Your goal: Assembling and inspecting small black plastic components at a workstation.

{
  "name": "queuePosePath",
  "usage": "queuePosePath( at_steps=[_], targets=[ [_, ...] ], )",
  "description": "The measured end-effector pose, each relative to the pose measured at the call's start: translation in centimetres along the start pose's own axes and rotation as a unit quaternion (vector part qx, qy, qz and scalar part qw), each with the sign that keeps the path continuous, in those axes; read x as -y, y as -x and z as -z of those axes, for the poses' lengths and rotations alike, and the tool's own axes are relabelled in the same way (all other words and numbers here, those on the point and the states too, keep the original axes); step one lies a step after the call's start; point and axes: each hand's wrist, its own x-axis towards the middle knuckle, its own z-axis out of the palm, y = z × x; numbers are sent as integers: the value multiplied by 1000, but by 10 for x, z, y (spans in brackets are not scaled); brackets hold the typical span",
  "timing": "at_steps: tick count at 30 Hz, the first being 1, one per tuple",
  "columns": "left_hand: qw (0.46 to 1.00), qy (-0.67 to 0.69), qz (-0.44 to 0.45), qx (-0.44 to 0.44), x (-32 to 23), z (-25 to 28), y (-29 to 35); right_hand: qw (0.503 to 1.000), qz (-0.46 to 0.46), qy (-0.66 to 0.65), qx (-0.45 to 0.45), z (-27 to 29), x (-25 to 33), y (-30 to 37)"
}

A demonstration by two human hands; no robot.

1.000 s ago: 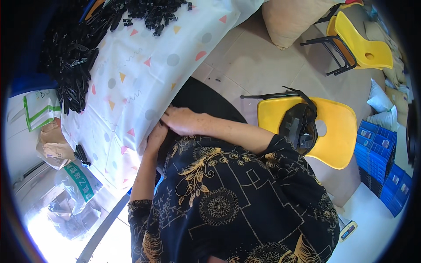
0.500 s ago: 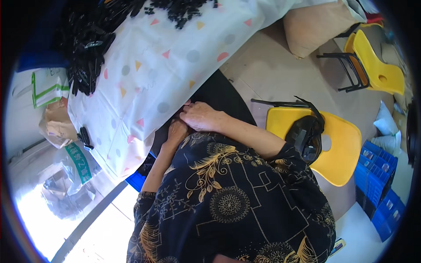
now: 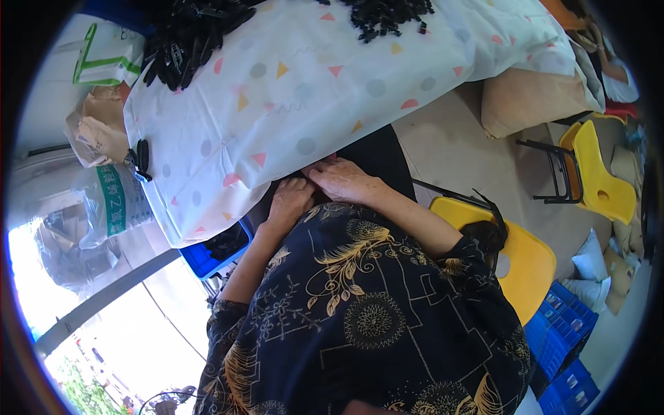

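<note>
My left hand (image 3: 292, 199) lies in my lap against the dark trousers, its fingers curled. Close beside it is my right hand (image 3: 342, 181), bent inward with fingers pressed together. The fingertips of both are partly hidden near the hanging edge of the patterned tablecloth (image 3: 304, 104), so what they hold, if anything, does not show. On the cloth lie a pile of long black plastic pieces (image 3: 187, 45) at the far left and a heap of small black pieces (image 3: 387, 15) at the far middle. A few black pieces (image 3: 142, 158) sit at the cloth's left corner.
A blue bin (image 3: 218, 247) with dark contents stands below the table's left corner. On my right are a yellow chair (image 3: 529, 263) with a black bag on it, another yellow chair (image 3: 595, 173), blue crates (image 3: 564, 325) and a large tan sack (image 3: 529, 104). Another person (image 3: 612, 69) appears at far right.
The whole view has shifted, showing more of the blue bin and another person at far right. My left hand's back and knuckles show more beside the right hand. Both hands stay in my lap.
</note>
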Motion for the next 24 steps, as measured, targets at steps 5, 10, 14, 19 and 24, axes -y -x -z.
queuePosePath(
  at_steps=[5,10,14,19,24],
  targets=[
    [998,-38,-48,-11,4,-2,0,998,-13,-45,32,16,6,-6],
    [995,35,-72,63,-19,58,-1,997,-34,-68,35,22,5,6],
    [986,96,-138,18,-42,104,10,991,-64,-83,78,32,14,6],
    [950,143,-240,-140,-68,162,15,977,-52,-158,135,64,35,-3],
    [940,111,-163,-279,-40,204,14,991,-38,-68,108,32,15,-2]
  ],
)
